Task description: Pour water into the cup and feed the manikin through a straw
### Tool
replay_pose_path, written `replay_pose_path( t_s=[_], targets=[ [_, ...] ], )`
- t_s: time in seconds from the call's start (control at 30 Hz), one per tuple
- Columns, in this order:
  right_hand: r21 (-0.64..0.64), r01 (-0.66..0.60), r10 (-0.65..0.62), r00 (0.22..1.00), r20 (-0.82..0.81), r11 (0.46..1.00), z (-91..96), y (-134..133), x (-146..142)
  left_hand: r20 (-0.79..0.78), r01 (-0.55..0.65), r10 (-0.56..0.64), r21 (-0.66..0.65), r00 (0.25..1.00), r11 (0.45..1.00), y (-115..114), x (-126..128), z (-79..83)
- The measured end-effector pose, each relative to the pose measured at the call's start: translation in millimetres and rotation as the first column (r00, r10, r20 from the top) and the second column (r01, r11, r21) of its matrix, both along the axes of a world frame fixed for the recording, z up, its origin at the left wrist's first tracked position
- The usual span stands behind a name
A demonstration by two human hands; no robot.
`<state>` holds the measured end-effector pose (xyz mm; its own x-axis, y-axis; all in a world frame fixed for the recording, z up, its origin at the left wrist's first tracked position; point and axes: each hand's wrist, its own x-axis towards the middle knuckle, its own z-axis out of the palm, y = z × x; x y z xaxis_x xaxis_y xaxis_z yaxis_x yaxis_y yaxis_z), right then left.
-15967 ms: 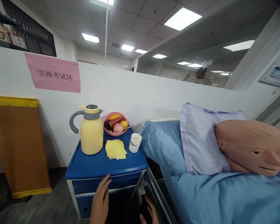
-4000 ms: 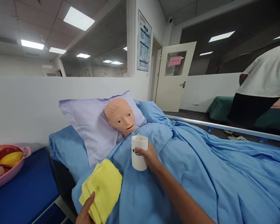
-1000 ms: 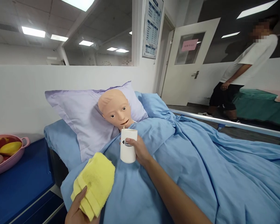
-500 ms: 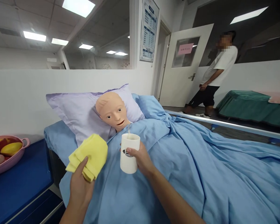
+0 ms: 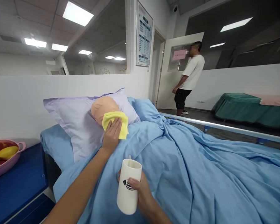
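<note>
A training manikin's head (image 5: 102, 107) rests on a lilac pillow (image 5: 72, 124) in a bed under a blue sheet (image 5: 189, 168). My left hand (image 5: 112, 135) presses a folded yellow cloth (image 5: 115, 122) against the manikin's face, which the cloth hides. My right hand (image 5: 140, 194) grips a white cup (image 5: 128, 186) with a black fish mark, low over the sheet and well back from the head. A thin straw or spoon handle sticks up out of the cup.
A blue bedside cabinet (image 5: 16, 183) at the left carries a pink bowl of fruit (image 5: 4, 155). A metal bed rail (image 5: 224, 127) runs along the far side. Another person (image 5: 189, 77) stands by the white door. A green-covered bed (image 5: 247, 107) is at the right.
My left hand has carried the yellow cloth up from beside the cup onto the manikin's face. My right hand has drawn the cup down and away from the head. The other person has walked to the door.
</note>
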<state>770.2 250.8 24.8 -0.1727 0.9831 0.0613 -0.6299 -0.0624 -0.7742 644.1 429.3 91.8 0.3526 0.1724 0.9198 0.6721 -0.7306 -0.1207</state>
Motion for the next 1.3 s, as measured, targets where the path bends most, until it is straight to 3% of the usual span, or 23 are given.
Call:
replay_pose_path(
  t_s=[0.07, 0.13, 0.33, 0.47, 0.6, 0.7, 0.83, 1.0, 1.1, 1.23, 1.3],
  targets=[
    [0.001, -0.017, 0.017, 0.999, -0.038, 1.0, 2.0, 0, 2, -0.191, -0.114, 0.129, 0.088, 0.973, 0.99, 4, -4, 1.0],
    [-0.001, -0.024, 0.024, 0.998, -0.055, 1.0, 2.4, 0, 3, -0.271, -0.185, 0.221, 0.152, 0.937, 0.971, 6, -10, -0.6],
    [-0.001, -0.038, 0.038, 0.999, -0.039, 0.999, -0.1, 1, 2, -0.336, -0.183, 0.222, 0.143, 0.915, 0.973, -3, -27, -19.5],
    [-0.013, -0.033, 0.032, 0.999, -0.044, 0.999, -1.1, 2, 2, -0.298, -0.115, 0.137, 0.09, 0.945, 0.989, -13, -26, -22.7],
    [-0.01, -0.028, 0.027, 0.998, -0.053, 1.0, -3.4, 4, 1, -0.113, -0.1, 0.111, 0.101, 0.987, 0.99, -8, -9, -5.8],
    [-0.018, -0.025, 0.024, 0.997, -0.067, 1.0, -4.8, 5, 1, -0.182, -0.136, 0.161, 0.146, 0.97, 0.98, 5, 5, 2.7],
    [-0.026, -0.039, 0.037, 0.997, -0.073, 0.999, -5.4, 6, 3, -0.316, -0.21, 0.254, 0.168, 0.914, 0.963, 12, 5, -9.7],
    [-0.013, -0.039, 0.038, 0.997, -0.063, 0.999, -7.1, 6, 4, -0.291, -0.162, 0.187, 0.107, 0.938, 0.981, -4, -12, -27.8],
    [-0.013, -0.039, 0.038, 0.997, -0.073, 0.999, -8.8, 6, 4, -0.228, -0.117, 0.135, 0.091, 0.964, 0.989, -12, -14, -18.9],
    [-0.017, -0.042, 0.041, 0.997, -0.07, 0.999, -12.2, 6, 3, 0.023, -0.137, 0.135, 0.115, 0.991, 0.984, -7, 0, 2.1],
    [-0.015, -0.049, 0.048, 0.997, -0.068, 0.999, -14.3, 6, 3, -0.018, -0.142, 0.145, 0.123, 0.989, 0.982, 1, 7, 5.5]
  ],
)
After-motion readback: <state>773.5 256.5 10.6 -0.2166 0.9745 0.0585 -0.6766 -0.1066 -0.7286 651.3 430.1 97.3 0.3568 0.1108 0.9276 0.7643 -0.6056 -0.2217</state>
